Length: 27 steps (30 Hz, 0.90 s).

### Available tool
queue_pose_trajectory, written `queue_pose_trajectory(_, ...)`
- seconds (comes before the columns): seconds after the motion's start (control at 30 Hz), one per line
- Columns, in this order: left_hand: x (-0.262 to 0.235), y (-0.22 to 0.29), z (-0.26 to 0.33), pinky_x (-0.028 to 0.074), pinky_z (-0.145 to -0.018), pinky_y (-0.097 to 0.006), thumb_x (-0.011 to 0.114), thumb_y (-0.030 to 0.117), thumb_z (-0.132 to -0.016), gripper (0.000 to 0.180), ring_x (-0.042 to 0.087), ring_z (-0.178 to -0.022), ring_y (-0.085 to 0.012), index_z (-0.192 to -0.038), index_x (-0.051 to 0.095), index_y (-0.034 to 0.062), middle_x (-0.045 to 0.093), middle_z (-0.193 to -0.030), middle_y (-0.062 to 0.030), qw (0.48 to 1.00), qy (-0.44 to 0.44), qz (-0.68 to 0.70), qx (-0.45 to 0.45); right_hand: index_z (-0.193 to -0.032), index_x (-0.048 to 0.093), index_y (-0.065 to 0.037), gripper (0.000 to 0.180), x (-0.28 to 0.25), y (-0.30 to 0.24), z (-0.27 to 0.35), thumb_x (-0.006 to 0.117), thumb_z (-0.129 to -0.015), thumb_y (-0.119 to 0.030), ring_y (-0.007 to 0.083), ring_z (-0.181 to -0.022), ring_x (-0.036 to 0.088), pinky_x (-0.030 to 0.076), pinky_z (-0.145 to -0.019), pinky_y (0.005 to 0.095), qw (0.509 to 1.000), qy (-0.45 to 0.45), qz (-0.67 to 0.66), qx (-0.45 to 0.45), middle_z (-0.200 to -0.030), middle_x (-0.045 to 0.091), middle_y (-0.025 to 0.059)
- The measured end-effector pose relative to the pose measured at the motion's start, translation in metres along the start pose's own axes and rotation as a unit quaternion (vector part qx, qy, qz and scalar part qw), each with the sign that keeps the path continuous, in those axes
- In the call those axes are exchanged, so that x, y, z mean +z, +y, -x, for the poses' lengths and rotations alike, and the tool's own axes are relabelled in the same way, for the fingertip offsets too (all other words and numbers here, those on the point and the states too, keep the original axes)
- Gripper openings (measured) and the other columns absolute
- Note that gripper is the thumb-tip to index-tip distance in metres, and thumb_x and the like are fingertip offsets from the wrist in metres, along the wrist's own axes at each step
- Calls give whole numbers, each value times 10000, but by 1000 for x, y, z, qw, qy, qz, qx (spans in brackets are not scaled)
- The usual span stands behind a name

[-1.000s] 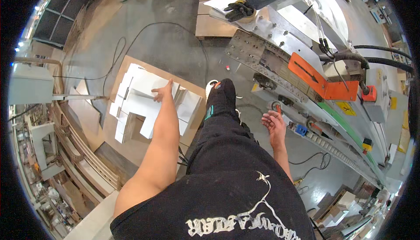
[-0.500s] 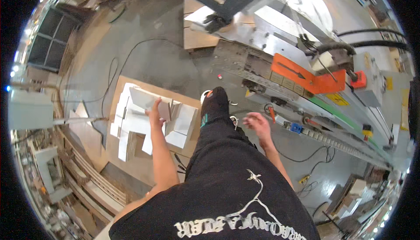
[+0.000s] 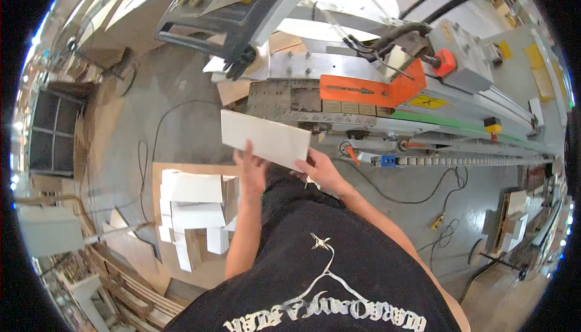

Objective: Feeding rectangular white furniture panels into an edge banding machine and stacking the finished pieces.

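A white rectangular panel is held up in front of me, tilted, with its broad face showing. My right hand grips its right end, the thumb on the near corner. At the lower left edge my left hand is closed on the panel, one finger against its face; the other fingers are partly hidden and slightly blurred. Left of my legs, several more white panels lie in uneven piles on a brown board.
A long machine with an orange arrow-marked guard and a green strip stands ahead and to the right. Its control panel juts out at the top. Black cables lie on the grey floor; wooden slats are at lower left.
The left hand has lifted a panel from the piles and brought it up to the right. The right hand has come in and taken its right end. My view has turned toward the machine.
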<state>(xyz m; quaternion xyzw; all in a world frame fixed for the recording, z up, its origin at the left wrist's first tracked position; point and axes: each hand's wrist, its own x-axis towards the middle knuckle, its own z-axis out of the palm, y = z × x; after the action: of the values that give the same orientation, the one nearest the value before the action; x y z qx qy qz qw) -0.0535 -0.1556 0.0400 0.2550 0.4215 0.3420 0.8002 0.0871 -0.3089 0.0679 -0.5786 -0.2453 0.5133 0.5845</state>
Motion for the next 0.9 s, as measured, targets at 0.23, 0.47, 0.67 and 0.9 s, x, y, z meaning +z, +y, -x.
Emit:
queue_pose_trajectory(0.23,-11,48,-72,518,-742,-338,693,156,-838,662,617,-797,-180,-1346,311,-29,622,-917,-111,972,-19,-207,108,-1143,530,34,316,-60,-10,-20,560,-931,-198,208,-826,672,566,-723,330,983,45,-169,58,-1016,631,116)
queue_pose_trajectory(0.47,19,39,-102,510,-534,-280,684,132,-838,488,608,-599,-148,-1231,452,-41,632,-802,-106,937,-8,-327,122,-1149,513,38,338,-81,10,-36,557,-918,-206,288,-982,635,538,-840,382,940,121,-318,-2,-1113,608,167)
queue_pose_trajectory(0.67,5,32,-119,478,-471,-265,636,132,-860,353,609,-578,-156,-1150,529,-39,635,-805,-115,908,-42,-393,142,-1156,489,43,316,-58,45,-41,532,-913,-154,317,-1069,598,499,-922,419,903,14,-429,-20,-1169,587,204)
queue_pose_trajectory(0.9,32,32,-119,457,-461,-261,590,126,-889,395,622,-607,-166,-1235,476,-27,637,-837,-99,901,-23,-426,73,-1168,519,36,326,-56,45,-90,551,-868,-87,261,-1065,592,498,-896,370,887,153,-432,-60,-1132,595,159)
